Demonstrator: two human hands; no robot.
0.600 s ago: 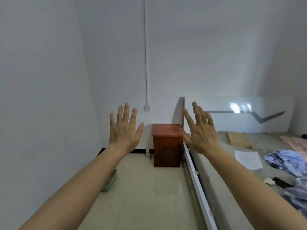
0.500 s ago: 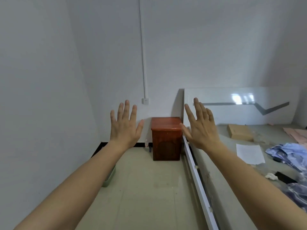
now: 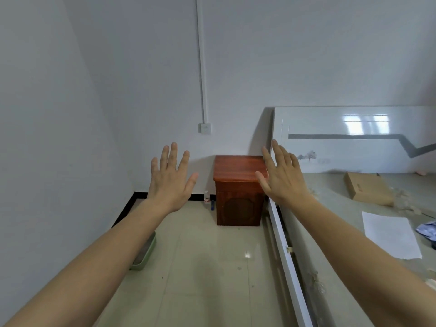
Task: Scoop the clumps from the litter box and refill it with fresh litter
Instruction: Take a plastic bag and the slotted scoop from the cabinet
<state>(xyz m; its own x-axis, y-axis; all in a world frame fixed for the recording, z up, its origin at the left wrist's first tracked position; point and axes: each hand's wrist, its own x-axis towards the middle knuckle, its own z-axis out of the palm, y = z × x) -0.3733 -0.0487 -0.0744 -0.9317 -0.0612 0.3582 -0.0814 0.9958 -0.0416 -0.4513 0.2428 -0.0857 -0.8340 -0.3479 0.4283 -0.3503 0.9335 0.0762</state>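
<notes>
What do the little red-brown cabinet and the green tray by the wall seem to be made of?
The cabinet looks like wood or veneer, varnished: grain streaks and sheen. The green tray looks like moulded plastic: smooth rounded rim.

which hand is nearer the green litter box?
Left. The left hand is raised above the litter box; the right hand is farther right, by the bed frame.

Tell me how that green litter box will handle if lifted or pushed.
The green litter box looks like thin plastic, so it may flex when lifted. The grey fill inside probably makes it heavy. On the glossy tile floor it should slide easily.
</notes>
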